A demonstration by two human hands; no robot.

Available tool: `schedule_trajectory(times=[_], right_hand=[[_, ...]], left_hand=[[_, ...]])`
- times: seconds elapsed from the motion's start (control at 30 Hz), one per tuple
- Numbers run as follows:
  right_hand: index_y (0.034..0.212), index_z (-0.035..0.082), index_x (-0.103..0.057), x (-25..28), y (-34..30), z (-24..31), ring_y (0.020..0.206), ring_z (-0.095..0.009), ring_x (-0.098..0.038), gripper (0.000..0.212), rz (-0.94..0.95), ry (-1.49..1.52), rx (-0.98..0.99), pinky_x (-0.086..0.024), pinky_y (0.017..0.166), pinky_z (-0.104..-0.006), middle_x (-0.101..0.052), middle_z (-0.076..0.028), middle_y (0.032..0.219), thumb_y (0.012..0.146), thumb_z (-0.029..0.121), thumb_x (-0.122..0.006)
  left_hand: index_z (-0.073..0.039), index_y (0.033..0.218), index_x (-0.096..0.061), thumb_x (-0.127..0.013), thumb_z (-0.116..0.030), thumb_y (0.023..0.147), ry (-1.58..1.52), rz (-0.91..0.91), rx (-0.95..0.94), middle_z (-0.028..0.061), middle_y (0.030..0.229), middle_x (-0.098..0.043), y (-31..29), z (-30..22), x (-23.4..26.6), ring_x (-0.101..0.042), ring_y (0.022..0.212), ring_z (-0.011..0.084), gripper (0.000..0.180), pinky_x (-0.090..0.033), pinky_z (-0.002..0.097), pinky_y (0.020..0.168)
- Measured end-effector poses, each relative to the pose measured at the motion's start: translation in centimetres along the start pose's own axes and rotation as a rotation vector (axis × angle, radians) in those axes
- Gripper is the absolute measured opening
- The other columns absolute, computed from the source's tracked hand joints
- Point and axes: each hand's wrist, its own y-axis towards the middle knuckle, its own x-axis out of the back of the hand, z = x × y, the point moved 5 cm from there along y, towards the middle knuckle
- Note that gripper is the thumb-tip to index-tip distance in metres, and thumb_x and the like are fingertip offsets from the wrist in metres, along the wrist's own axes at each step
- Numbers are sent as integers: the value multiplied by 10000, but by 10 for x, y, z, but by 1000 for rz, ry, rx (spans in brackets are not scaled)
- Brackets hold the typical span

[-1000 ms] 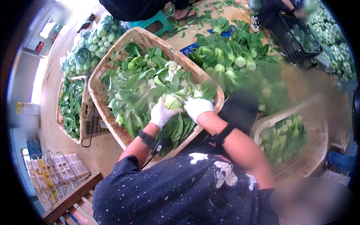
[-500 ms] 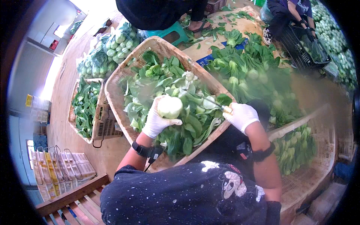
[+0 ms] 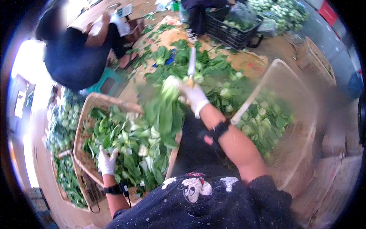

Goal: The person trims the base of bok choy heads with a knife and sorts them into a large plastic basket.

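Note:
My right hand (image 3: 195, 100), in a white glove, is closed around the handle of a knife, its blade (image 3: 191, 63) standing up away from me. Against that hand's fingers a leafy bok choy (image 3: 167, 108) hangs, pale base upward, seemingly gripped along with the knife; motion blurs it. My left hand (image 3: 107, 161), also gloved, has its thumb and fingers apart with nothing in them, over the near left side of a crate (image 3: 82, 131). Inside that crate lie loose leaves and trimmings (image 3: 129, 141). Beyond my right hand spreads a pile of bok choy (image 3: 217, 70).
At right, a large crate (image 3: 263, 82) contains bok choy (image 3: 263, 118). A smaller crate of leaves (image 3: 70, 179) stands lower left, below bagged greens (image 3: 66, 118). One person (image 3: 76, 57) sits on a green stool (image 3: 105, 80); another (image 3: 196, 19) is beside a black crate (image 3: 232, 32).
My view has swung right. My left hand has let go of the bok choy it held and opened. My right hand has moved out over the pile, with a bok choy now at its fingers.

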Motion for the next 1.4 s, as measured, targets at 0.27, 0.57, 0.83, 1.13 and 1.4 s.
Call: schedule_trajectory(times=[0.27, 0.57, 0.83, 1.13, 1.4], right_hand=[[1034, 103, -499, 144, 32, 55, 545, -149, -543, 238, -342, 102, 231, -450, 446, -309, -557, -33, 746, 862, 225, -608], [982, 106, -608, 474, -320, 177, 586, -105, -506, 166, -1126, -350, 550, -423, 491, -262, -579, -14, 767, 858, 216, -616], [1003, 32, -575, 606, -434, 133, 494, -132, -529, 243, -1592, -752, 311, -411, 433, -293, -592, -36, 691, 883, 243, -580], [1149, 51, -556, 599, -362, 242, 963, -387, -597, 512, -1774, -1427, -284, -475, 826, -467, -617, -231, 1040, 807, 433, -556], [1055, 164, -619, 680, -310, 291, 928, -310, -618, 249, -1806, -1814, -269, -510, 788, -418, -613, -147, 990, 831, 266, -581]], left_hand=[[-26, 1379, -369, -619, -256, 863, -409, -153, -514, 177, 1378, -406, 27, -221, 26, -374, 1273, 304, 618, -260, 402, 1082], [-43, 1191, -563, -653, -211, 819, -436, 260, -1169, 165, 1187, -583, -19, -477, -12, -508, 1153, 318, 418, -369, 376, 998], [12, 1188, -553, -577, -347, 875, -377, 835, -755, 136, 1120, -626, 102, -513, -151, -581, 1047, 230, 476, -427, 311, 915], [-59, 1186, -559, -520, -263, 906, -1092, 1315, -611, 48, 930, -652, -70, -660, -115, -612, 841, 130, 348, -471, 279, 813], [-95, 1185, -548, -551, -213, 912, -1151, 1493, -319, 7, 973, -629, -236, -701, -215, -601, 801, 94, 297, -422, 217, 714]])
